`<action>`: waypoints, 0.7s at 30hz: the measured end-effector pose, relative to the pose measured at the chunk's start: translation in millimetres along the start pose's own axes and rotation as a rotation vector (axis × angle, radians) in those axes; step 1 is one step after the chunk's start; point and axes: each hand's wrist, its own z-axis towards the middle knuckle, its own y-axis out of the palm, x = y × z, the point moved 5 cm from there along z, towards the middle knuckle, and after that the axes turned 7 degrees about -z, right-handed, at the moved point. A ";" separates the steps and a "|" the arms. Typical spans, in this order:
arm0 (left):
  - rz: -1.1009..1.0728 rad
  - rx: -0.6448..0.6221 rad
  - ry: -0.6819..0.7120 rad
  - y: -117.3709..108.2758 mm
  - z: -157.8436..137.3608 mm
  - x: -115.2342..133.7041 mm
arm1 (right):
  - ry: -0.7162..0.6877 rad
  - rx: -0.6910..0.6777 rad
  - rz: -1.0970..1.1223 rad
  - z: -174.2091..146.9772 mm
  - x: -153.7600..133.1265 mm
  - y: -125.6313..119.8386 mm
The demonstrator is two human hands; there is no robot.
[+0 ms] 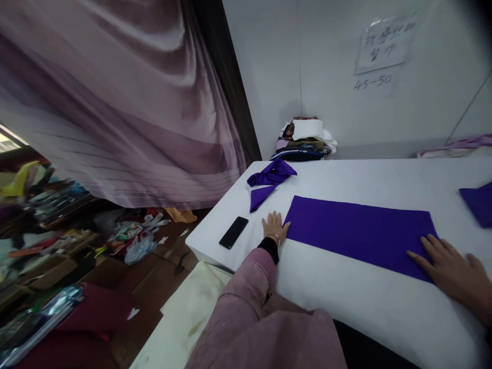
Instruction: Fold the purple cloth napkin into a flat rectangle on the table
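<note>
A long purple cloth (pixel 357 230) lies flat on the white table in front of me, its edges nearly straight. My left hand (pixel 275 228) rests palm down at the cloth's left end, fingers spread, the thumb touching its edge. On the cloth's right end lies my right hand (pixel 448 261), open, with its fingertips on the fabric. Left of the cloth and further back is a crumpled purple cloth (pixel 271 179). A black phone (pixel 233 232) lies left of my left hand. At the far right, part of another purple cloth (pixel 478 202) shows.
A stack of folded clothes (pixel 305 141) stands by the wall behind the table (pixel 384 177). A pinkish curtain (pixel 154 102) hangs at the left. Boxes, bags and scraps clutter the floor (pixel 154 287) there. Pale fabric (pixel 192 312) hangs beside the table's near left corner.
</note>
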 end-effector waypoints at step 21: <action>-0.030 -0.017 0.517 4.9 50.2 150.8 | -0.036 -0.204 0.120 127.1 -163.3 -52.9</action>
